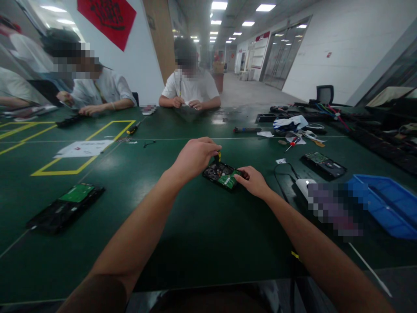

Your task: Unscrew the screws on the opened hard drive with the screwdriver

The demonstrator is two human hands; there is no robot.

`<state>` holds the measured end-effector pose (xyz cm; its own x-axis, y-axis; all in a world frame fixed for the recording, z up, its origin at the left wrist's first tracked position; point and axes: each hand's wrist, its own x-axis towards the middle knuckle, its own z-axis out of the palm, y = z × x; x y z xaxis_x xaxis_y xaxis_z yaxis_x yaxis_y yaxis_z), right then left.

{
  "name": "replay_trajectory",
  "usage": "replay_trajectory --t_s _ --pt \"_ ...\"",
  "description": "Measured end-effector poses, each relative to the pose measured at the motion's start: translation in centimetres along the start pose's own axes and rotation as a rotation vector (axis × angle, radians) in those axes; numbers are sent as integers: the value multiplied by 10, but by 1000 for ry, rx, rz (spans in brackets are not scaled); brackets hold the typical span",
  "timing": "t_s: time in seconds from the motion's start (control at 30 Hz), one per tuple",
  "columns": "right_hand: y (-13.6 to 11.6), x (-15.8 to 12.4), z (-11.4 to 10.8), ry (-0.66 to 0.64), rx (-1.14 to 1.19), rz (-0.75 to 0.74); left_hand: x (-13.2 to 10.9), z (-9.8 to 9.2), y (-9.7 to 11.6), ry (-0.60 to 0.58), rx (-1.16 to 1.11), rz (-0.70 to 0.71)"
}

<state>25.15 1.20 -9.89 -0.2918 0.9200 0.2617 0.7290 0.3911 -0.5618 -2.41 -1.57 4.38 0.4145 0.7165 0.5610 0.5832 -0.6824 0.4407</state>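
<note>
In the middle of the table lies a hard drive (224,177), its black body and green circuit board facing up. My left hand (198,155) is closed around a black and yellow screwdriver (219,156), held upright over the drive's back part. The screwdriver's tip is too small to make out. At the drive's right edge, my right hand (253,181) grips it between thumb and fingers. A second hard drive (322,165) lies to the right, and a black device with a green board (67,204) sits apart at the left.
A blue tray (387,204) and a white power strip (304,187), partly blurred out, stand right. Behind them are a red screwdriver (294,141), gloves (289,123) and cables. White paper (83,148) and another yellow screwdriver (134,128) lie left. Co-workers (192,91) sit across the table.
</note>
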Motion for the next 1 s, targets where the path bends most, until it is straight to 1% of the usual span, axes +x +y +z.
replay_trajectory --t_s 0.23,0.43,0.67,0.73,0.8,0.9,1.0 --pt "1 0 0 -6 2 12 3 6 -1 49 -139 -46" --pt "-1 1 -1 -9 12 7 3 15 1 117 -299 -138" --pt "-1 1 -1 -13 6 7 3 27 0 141 -362 -197" --pt "-1 1 -1 -9 3 6 3 30 -1 130 -413 -222" --pt "-2 1 -1 -3 -1 8 2 34 -1 95 -500 -245" --pt "-2 1 -1 1 -3 8 2 39 0 34 -677 -263" --pt "-2 1 -1 0 -2 2 2 42 -2 17 -848 -314"
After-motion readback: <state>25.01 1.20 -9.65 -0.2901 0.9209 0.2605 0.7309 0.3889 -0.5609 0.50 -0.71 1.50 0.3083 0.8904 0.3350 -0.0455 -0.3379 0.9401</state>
